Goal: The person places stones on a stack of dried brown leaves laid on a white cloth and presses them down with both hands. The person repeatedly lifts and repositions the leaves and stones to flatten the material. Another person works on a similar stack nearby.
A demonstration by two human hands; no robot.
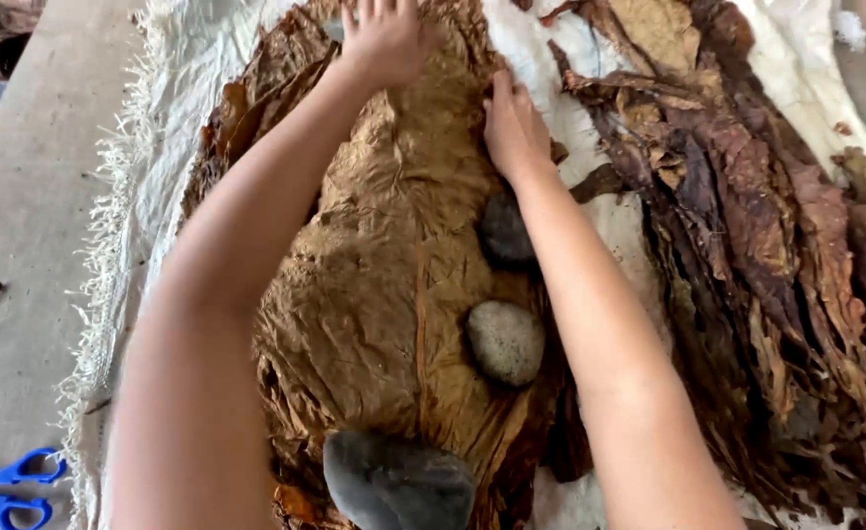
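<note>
The person leans over a stack of flattened tobacco leaves (394,294), light brown and wrinkled, which lies on a white woven cloth (173,69) with a frayed edge. The left hand (384,39) rests at the far end of the top leaf, palm down, fingers spread and pressing; it grips nothing. The right hand (514,128) lies flat on the right edge of the same leaf, fingers extended and together, also not closed on anything.

Three stones hold the stack down: a dark stone (505,231) just beside the right wrist, a pale grey stone (505,342) nearer, and a big dark stone (399,483) at the near end. To my eye the near part of the leaf is already smoothed and weighted, while the far part is only being flattened now.

On the right of the cloth waits a heap of darker crumpled leaves (767,255), not yet spread, and it seems large. There is no real container here; the cloth carries both piles. Blue scissors (11,491) lie near left on the table (30,196).
</note>
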